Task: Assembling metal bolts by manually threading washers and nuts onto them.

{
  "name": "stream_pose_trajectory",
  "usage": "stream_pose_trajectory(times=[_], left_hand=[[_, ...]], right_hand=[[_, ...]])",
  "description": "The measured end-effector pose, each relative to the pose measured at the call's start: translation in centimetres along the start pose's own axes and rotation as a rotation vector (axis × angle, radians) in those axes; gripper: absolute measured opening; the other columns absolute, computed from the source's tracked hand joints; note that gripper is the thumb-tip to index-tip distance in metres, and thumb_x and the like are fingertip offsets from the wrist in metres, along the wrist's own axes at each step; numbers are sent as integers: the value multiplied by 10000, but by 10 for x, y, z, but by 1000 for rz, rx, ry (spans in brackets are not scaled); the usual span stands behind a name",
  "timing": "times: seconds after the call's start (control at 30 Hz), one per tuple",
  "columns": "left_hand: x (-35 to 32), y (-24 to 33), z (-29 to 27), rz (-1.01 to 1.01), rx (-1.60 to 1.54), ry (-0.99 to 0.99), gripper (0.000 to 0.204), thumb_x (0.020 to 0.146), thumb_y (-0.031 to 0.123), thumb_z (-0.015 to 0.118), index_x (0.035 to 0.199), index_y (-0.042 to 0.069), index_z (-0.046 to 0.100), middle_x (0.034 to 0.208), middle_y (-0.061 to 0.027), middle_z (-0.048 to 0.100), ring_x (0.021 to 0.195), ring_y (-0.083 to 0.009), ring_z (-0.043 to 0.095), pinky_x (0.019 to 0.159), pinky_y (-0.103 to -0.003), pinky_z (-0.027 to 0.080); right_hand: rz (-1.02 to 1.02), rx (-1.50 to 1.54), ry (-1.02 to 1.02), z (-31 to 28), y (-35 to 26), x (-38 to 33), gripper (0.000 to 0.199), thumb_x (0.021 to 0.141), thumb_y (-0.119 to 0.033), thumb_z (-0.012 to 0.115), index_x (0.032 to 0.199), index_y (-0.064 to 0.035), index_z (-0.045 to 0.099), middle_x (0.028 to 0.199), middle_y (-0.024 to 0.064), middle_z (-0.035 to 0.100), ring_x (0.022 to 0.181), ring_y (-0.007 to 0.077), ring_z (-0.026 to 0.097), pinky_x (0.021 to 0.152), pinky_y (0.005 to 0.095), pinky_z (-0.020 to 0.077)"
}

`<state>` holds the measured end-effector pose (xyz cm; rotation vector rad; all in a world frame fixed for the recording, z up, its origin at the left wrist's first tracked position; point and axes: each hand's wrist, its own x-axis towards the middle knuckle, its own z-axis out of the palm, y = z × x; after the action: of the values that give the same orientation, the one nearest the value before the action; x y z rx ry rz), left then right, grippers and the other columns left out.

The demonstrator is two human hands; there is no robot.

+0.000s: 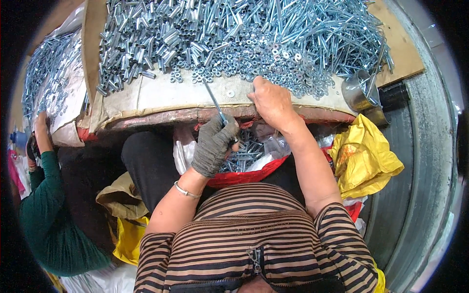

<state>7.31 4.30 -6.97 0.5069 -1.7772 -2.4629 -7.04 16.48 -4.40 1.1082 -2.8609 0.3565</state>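
Observation:
My left hand (215, 146), in a grey fingerless-style glove, is closed round a slim metal rod (215, 101). The rod slants up to the left, its tip near the loose nuts (199, 77) on the pale cloth-covered worktop (161, 95). My bare right hand (272, 101) rests at the near edge of the nuts and washers (293, 61), fingers curled together; whatever they hold is hidden. Just left of it lies a single washer (230, 94). Behind both hands spread heaps of short metal sleeves (166, 39) and long thin rods (337, 29).
Below the worktop edge, a red-rimmed bag (254, 175) holds metal parts in my lap. A metal cup (360, 88) stands at the right edge, above a yellow bag (366, 156). At the left, another person's green sleeve (44, 205) reaches toward a separate heap (46, 68).

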Motion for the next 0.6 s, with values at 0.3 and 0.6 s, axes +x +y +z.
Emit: stream_pose_trajectory(times=[0.3,0.6], left_hand=[[-2,6,-18,207,1253,38,207,847,287,559,942,106,586,758,-172,644,728,-356,627,640,-490,465],[-11,11,-10,422,1307,-56,173,828,276,576,898,118,578,668,-123,616,653,-326,621,563,-459,458]], right_hand=[[-12,456,119,-3,12,-5,154,849,-118,569,915,15,531,748,154,619,624,263,611,591,384,483],[156,1362,-233,-49,8,-33,114,835,-128,652,841,-30,594,611,16,564,461,71,524,412,180,405]])
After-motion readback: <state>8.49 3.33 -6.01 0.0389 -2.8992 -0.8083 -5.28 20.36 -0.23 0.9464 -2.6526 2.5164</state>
